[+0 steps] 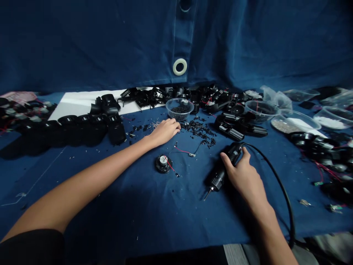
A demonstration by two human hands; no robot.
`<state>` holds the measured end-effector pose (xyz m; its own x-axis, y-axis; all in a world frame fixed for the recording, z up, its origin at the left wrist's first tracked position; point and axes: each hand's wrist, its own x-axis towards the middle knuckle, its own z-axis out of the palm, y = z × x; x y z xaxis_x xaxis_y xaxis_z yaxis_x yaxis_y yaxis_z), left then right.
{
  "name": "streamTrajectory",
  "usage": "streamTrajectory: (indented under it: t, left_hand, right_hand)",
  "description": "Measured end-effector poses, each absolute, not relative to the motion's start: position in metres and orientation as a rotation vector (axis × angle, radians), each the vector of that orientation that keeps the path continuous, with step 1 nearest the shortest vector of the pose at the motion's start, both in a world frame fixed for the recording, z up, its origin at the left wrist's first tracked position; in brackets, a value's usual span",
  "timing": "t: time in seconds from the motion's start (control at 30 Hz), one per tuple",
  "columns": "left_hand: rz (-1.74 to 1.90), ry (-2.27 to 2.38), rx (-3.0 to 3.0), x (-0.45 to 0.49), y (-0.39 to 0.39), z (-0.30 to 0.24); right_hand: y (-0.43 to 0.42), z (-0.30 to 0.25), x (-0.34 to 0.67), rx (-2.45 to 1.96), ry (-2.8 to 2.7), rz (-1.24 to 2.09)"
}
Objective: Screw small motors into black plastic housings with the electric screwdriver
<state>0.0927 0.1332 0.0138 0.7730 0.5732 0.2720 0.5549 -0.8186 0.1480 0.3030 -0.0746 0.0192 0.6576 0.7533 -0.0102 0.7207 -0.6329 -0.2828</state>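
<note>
In the head view, grips a black power screwdriver between thumb and fingers of the right hand, with the bit slanting down and leftward, clear of those fingers. From behind them, on the right, a curving black cable.

Holds the left hand out flat, palm down, with slightly bent fingers. Cannot tell whether pinching anything there or released. Just beyond the left fingertips, a clear bowl with small dark pieces inside; to their right, scattered small black parts. Nearer the body than the left fingers and apart from them, a round black component with a red lead, on the blue cloth. Between both hands' fingers, loose thin wires.

Beyond the right fingers, black housings; well left of the left fingers, a row of black shells.
</note>
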Motion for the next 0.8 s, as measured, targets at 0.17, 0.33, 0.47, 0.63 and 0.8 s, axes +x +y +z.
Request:
streamTrajectory:
  t: [0.17, 0.33, 0.47, 0.63, 0.8]
  left_hand:
    - [0.621, 0.956, 2.782, 0.058, 0.096, 0.034]
    - [0.602, 0.944, 2.508, 0.024, 0.048, 0.038]
    - [0.505, 0.99, 2.403, 0.006, 0.019, 0.032]
    - [0.39, 0.975, 2.487, 0.005, 0.005, 0.022]
    - [0.464, 0.862, 2.443, 0.014, 0.01, 0.014]
  right_hand:
    - [-0.061, 0.041, 0.302, -2.275, -1.553, -0.03]
    - [0.001, 0.044, 0.295, -1.933, -2.232, 0.051]
    - [0.046, 0.027, 0.29, -1.896, -2.302, 0.096]
    - [0.065, 0.011, 0.293, -1.907, -2.293, 0.111]
    - [0.062, 0.008, 0.29, -1.92, -2.267, 0.032]
